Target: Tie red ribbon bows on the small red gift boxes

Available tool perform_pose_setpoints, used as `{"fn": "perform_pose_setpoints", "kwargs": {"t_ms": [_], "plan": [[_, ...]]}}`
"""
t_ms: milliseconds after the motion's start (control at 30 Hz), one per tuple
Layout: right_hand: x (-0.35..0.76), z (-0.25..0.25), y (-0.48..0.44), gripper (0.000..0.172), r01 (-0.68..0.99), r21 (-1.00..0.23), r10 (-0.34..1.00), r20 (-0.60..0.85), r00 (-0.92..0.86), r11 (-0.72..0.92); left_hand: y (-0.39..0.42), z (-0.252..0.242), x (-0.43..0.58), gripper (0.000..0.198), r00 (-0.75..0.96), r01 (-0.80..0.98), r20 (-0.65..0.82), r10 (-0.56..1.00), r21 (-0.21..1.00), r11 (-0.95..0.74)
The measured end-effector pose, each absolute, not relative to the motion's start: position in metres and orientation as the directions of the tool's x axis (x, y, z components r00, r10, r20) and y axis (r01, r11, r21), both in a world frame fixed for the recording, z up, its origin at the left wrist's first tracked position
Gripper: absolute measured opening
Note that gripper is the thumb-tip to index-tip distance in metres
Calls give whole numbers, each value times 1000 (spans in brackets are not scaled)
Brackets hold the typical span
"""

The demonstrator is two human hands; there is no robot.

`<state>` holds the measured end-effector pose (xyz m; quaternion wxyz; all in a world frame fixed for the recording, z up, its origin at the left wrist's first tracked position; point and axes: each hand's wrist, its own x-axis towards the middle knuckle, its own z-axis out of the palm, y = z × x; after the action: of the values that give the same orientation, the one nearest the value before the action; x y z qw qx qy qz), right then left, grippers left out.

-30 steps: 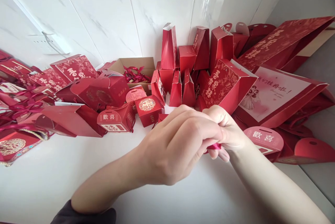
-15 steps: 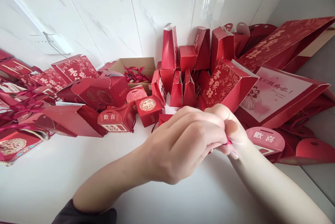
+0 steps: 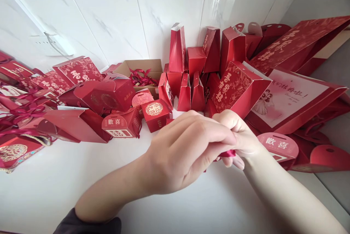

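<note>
My left hand is closed, its back to the camera, with its fingertips against my right hand. A piece of dark pink ribbon shows between the two hands, pinched by their fingers. My right hand is closed too, thumb and fingers pressed together. Behind the hands, mostly hidden by them, small red edges peek out of something I cannot make out. Just behind my left hand stands a small red box with a round gold print.
An open cardboard box holds loose ribbons at the wall. Red gift boxes crowd the left, among them a house-shaped one. Tall red boxes stand behind the hands. Large gift bags lean at right. The white table lies beneath.
My left hand has shifted slightly left and turned a little. More of the ribbon now shows below the fingers. My right hand has barely moved.
</note>
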<state>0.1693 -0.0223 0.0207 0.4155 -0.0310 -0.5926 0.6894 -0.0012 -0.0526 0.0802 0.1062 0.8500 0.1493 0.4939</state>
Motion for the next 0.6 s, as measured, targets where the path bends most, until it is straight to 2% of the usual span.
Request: {"fn": "perform_pose_setpoints", "kwargs": {"t_ms": [233,333,467,600], "plan": [[170,21,-22,34,-508,-861,617,420,-666,38,-54,75,0,16,454,180,810,371,325,-928],[170,19,-21,37,-526,-848,604,452,-657,63,-52,74,0,13,427,187,810,403,357,-915],[169,20,-21,44,-548,-832,606,483,-632,92,-53,77,-2,8,469,185,769,434,394,-900],[170,21,-21,43,-549,-830,598,488,-636,94,-55,79,-3,10,451,206,764,461,413,-887]]}}
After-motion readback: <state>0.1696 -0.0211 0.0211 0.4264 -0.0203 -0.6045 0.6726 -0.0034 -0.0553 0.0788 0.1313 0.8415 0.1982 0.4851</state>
